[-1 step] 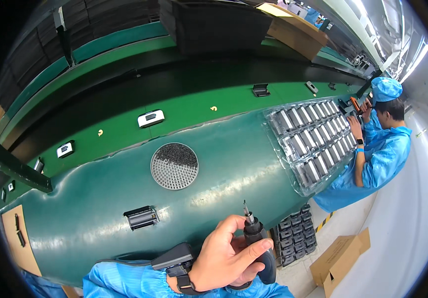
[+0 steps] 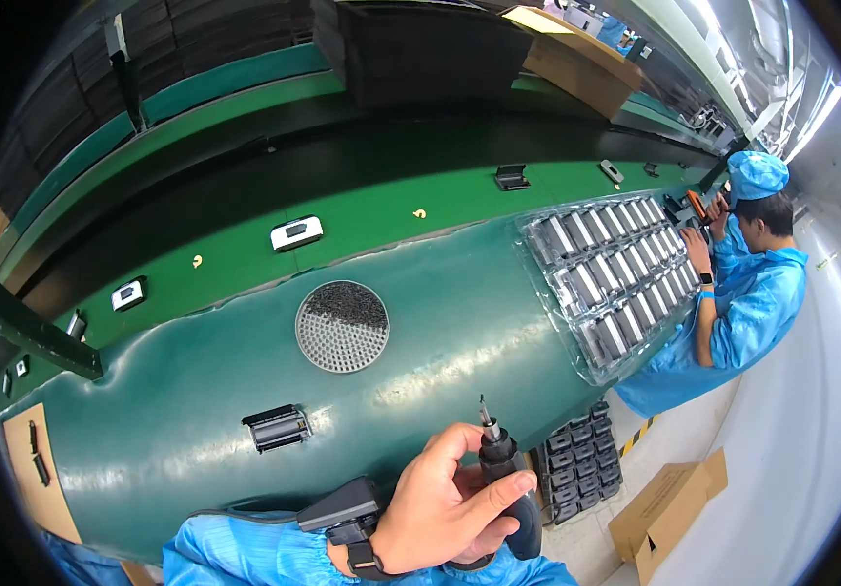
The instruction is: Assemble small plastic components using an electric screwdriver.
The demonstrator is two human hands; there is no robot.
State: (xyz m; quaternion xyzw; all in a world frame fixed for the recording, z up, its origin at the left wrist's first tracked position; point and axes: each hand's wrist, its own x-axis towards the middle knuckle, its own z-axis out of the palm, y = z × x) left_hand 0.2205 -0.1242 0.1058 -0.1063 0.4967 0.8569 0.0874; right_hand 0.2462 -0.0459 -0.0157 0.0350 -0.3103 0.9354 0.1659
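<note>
My left hand (image 2: 440,503) comes in from the lower left, a black device (image 2: 347,513) strapped at its wrist. Its fingers and thumb close around the black body of a screwdriver (image 2: 500,457), whose metal bit points up. Of my right arm only a blue sleeve (image 2: 533,571) shows at the lower edge; its hand is hidden behind the left. Beyond my hands, on the green mat, lies a black ribbed part (image 2: 279,428). Farther off sits a round grey dish (image 2: 342,347) with a holed bottom, small black pieces heaped in its far half.
At right, a clear plastic tray (image 2: 569,317) carries rows of black-and-silver units. A co-worker in blue (image 2: 757,293) works beyond it. White-and-black devices (image 2: 296,232) sit on the green strip behind the mat. Black parts (image 2: 581,459) and a cardboard box (image 2: 669,508) stand low at right.
</note>
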